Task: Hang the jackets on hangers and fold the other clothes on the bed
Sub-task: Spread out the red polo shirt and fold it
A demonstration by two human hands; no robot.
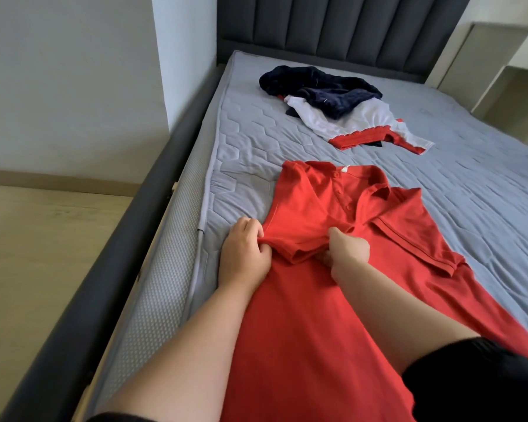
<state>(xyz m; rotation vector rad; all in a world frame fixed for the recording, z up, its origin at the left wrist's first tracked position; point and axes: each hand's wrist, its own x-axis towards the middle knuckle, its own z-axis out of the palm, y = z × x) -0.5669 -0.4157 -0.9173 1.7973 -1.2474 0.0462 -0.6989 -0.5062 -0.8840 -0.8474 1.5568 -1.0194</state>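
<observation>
Hands first: the left hand has its fingers curled round the near-left corner of a short sleeve. Just to its right, the right hand pinches the sleeve's other corner between thumb and fingers. Between them they hold this sleeve turned in over the chest of a red polo shirt. The shirt lies front up along the left side of the bed, its collar at the far end and its hem running off the near edge of the view.

As I judge it, the first fold of this shirt is under way and nothing more: the left sleeve is being laid inward, while the right sleeve lies spread out flat on the mattress to the right. The body has not yet been doubled over.

Farther up the bed, well apart from the shirt, sits an unsorted heap. In it a navy garment is crumpled on top of a white garment with red trim, both unfolded. I cannot tell whether the navy piece is a jacket. No hanger shows anywhere, and no folded stack either.

So the task looks to be at an early stage, with one garment partly folded and at least two untouched.
</observation>
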